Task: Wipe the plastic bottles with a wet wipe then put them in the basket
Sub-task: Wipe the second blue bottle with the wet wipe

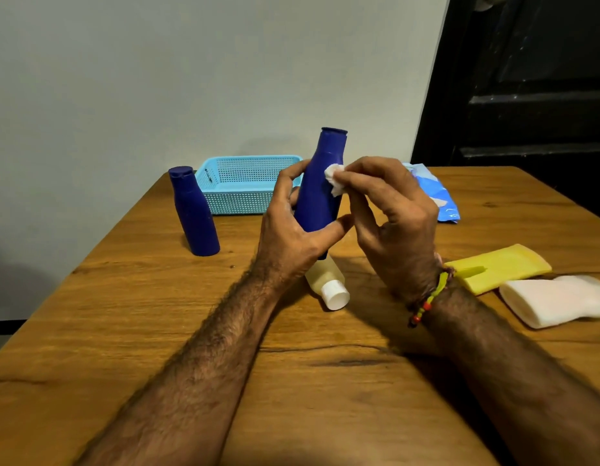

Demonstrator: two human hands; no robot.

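Note:
My left hand (291,227) grips a dark blue plastic bottle (320,193) upright above the table, fingers wrapped round its lower body. My right hand (392,213) pinches a crumpled white wet wipe (334,183) against the bottle's right side. A second dark blue bottle (194,213) stands upright on the table to the left. The light blue mesh basket (238,193) sits at the table's far edge behind the hands, with nothing visible in it. A pale yellowish bottle with a white cap (328,280) lies on its side under my left wrist.
A blue wet wipe packet (436,193) lies at the far right behind my right hand. A yellow bottle (500,267) and a white bottle (557,301) lie flat near the right edge. A grey wall stands behind the wooden table (157,314); a dark door is at the right.

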